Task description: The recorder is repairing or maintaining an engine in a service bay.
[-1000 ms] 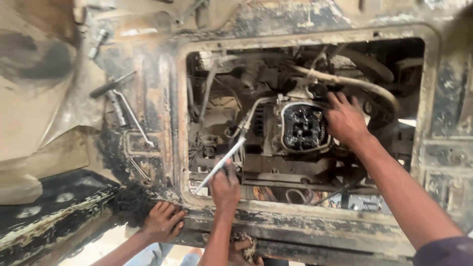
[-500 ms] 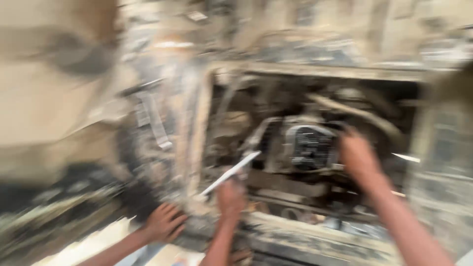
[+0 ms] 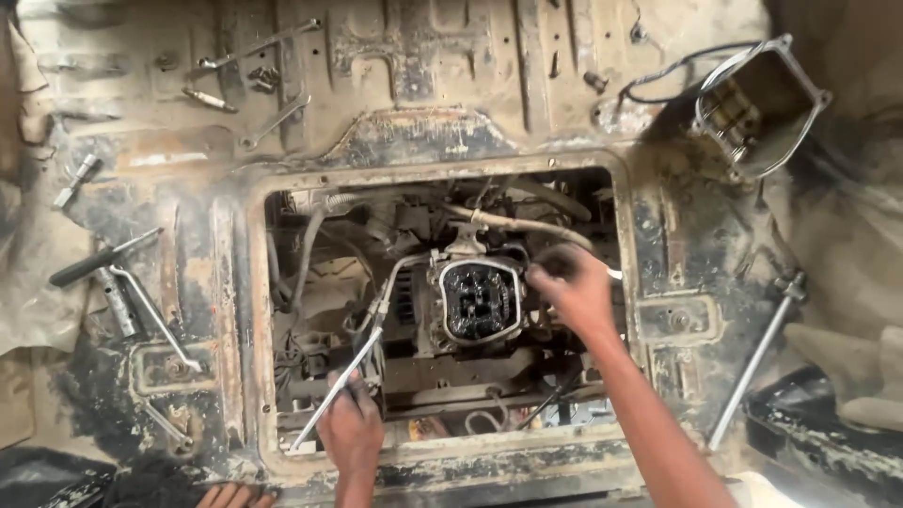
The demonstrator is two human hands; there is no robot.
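Observation:
My right hand (image 3: 576,293) reaches from the lower right into a rusty floor opening (image 3: 252,310) and rests on the engine, just right of the uncovered black cylinder head (image 3: 478,301). Its fingers are curled and blurred, so anything in them is hidden. My left hand is out of view. Another person's hand (image 3: 350,435) comes up from the bottom edge and grips a long thin metal tool (image 3: 340,381) that slants up toward the engine. That person's other hand (image 3: 230,494) lies on the floor at the lower left.
A removed metal cover (image 3: 757,103) lies at the upper right. Wrenches (image 3: 273,120) and a socket (image 3: 75,181) are scattered at the upper left. A black-handled tool (image 3: 103,261) lies at left, a long rod (image 3: 752,367) at right. A pale hose (image 3: 517,226) crosses above the engine.
The view has swung and steadied, so the opening now sits central. My right hand has slid from the top of the cylinder head to its right side. The other person's tool stays slanted.

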